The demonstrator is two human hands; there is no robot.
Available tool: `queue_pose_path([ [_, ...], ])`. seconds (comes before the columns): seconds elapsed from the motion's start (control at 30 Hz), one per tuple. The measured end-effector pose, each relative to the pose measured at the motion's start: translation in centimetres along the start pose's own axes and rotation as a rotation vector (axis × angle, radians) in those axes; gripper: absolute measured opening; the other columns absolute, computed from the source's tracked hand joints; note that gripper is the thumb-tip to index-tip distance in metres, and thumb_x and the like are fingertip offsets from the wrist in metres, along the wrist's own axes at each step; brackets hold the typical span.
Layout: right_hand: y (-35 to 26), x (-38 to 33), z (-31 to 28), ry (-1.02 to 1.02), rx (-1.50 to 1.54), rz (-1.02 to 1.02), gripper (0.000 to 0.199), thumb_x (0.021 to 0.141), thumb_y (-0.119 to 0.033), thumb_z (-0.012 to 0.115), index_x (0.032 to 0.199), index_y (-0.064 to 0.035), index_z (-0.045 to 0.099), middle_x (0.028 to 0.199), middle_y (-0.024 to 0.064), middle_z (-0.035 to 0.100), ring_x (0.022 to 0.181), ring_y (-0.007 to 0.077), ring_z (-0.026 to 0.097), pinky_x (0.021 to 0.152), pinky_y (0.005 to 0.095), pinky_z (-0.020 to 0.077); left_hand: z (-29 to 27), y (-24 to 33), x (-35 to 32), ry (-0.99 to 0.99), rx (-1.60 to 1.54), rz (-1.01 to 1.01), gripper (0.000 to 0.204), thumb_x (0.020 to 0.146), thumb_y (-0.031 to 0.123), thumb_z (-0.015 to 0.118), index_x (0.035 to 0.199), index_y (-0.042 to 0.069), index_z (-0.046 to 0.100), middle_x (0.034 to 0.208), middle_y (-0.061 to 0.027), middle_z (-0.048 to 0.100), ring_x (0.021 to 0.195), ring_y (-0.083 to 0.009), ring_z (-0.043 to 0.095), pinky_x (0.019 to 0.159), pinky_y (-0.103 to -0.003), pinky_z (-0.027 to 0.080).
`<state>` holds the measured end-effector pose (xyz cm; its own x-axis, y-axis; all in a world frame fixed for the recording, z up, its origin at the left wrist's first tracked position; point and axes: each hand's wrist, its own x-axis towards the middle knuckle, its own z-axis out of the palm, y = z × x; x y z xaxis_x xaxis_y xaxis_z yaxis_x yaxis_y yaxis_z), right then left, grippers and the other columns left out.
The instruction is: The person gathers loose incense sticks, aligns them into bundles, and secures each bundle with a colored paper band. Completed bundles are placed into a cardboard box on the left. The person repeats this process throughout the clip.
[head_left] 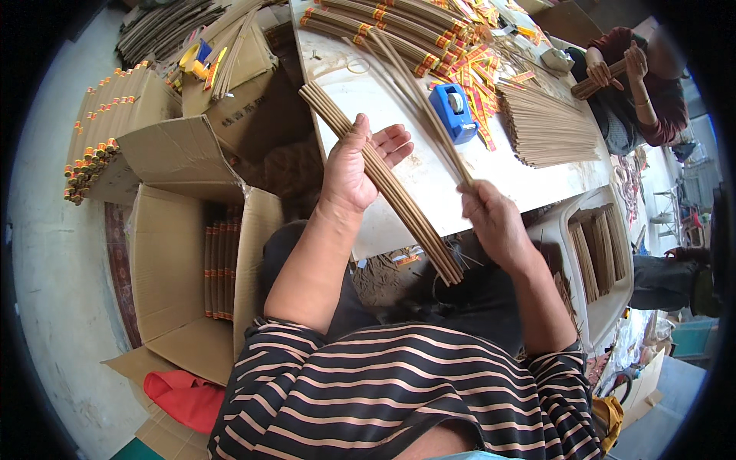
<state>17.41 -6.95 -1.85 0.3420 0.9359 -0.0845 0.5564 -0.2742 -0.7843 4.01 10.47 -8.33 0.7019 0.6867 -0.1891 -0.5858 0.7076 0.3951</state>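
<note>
My left hand (pixel 353 165) carries a bundle of brown incense sticks (pixel 400 198) slanting over the table's near edge. The thumb lies across the bundle, and the fingers reach out beyond it with their tips raised. To the right, my right hand (pixel 491 218) is closed round the lower end of a few long incense sticks (pixel 426 113), which lean up and away to the left. Those sticks pass just left of a blue tape dispenser (pixel 453 113). Right of the dispenser, a wide pile of loose incense sticks (pixel 546 126) lies on the white table (pixel 368 244).
Banded bundles (pixel 376 34) and red-yellow paper labels (pixel 477 80) cover the table's far side. An open cardboard box (pixel 186 253) with bundles stands left, a white bin (pixel 594 253) of sticks right. Another person (pixel 652 84) holds sticks at the far right.
</note>
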Motion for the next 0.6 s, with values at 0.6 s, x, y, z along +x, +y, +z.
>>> queue_pose_path([
  [0.6,3.9,1.9,2.0,0.316,-0.411,-0.046,0.02,0.082,-0.017,0.061,0.095,-0.0024,0.059,0.089,0.0171,0.059,0.077,0.0318,0.061,0.068,0.0397,0.0491,0.0,1.0,-0.4,-0.04,-0.016,0.008,0.016,0.085,0.021,0.062,0.078,0.012,0.052,0.065,0.0009,0.049,0.056,-0.0108,0.042,0.054,-0.026,0.037],
])
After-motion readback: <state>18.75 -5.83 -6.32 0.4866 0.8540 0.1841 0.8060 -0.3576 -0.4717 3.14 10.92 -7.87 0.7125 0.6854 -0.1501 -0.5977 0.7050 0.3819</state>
